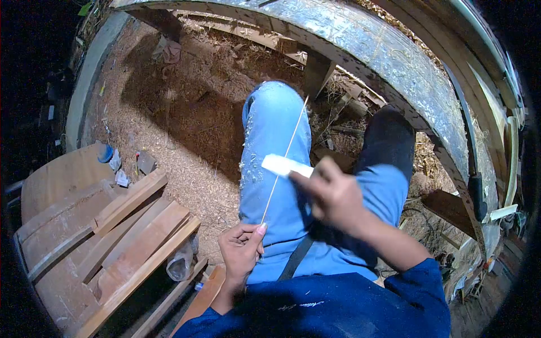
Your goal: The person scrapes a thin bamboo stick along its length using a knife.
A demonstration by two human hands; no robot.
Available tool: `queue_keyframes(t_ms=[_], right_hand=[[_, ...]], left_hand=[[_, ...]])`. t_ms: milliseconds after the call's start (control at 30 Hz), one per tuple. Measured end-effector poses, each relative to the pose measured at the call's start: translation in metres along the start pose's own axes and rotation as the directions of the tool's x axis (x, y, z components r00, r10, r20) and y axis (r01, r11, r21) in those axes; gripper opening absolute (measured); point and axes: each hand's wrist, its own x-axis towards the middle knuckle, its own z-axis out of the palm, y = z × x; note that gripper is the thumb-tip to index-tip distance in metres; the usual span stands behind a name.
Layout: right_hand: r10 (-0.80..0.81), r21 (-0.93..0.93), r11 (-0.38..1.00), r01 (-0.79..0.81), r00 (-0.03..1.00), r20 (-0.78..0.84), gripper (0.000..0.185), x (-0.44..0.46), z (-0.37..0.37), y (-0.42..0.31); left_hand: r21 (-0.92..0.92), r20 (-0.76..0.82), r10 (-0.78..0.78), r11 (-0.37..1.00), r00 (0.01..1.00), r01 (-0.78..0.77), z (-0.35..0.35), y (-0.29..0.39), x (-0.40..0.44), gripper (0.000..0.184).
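**Dark-blue shirt (pixel 321 315) at bottom, thin stick (pixel 293 135) over jeans (pixel 262 129)**

The left hand (pixel 241 248), lower centre, pinches the stick's bottom end; the stick slants up past mid-frame. The blurred right hand (pixel 336 197), right of centre, grips a white block (pixel 283 165) overlapping the stick; I cannot tell whether they touch. Planks (pixel 141 239) lie lower left.

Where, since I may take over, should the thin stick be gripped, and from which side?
Probably pinch the thin stick near its far tip, coming from beyond the knee: the left hand holds the near end, and the white piece in the right hand crosses the middle. Its slender shape suits pinching.
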Motion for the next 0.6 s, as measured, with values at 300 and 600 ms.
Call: queue_keyframes(t_ms=[300,600], right_hand=[[-0.023,0.058,0.998,0.018,0.996,0.091,0.067,-0.014,0.005,-0.009],[-0.001,0.101,0.995,0.01,0.996,-0.089,0.069,-0.006,0.016,0.005]], left_hand=[[-0.021,0.009,0.01,1.0,1.0,-0.01,-0.008,-0.008,-0.005,0.011],[-0.023,-0.024,0.082,0.996,0.996,-0.082,-0.018,-0.016,-0.006,0.012]])
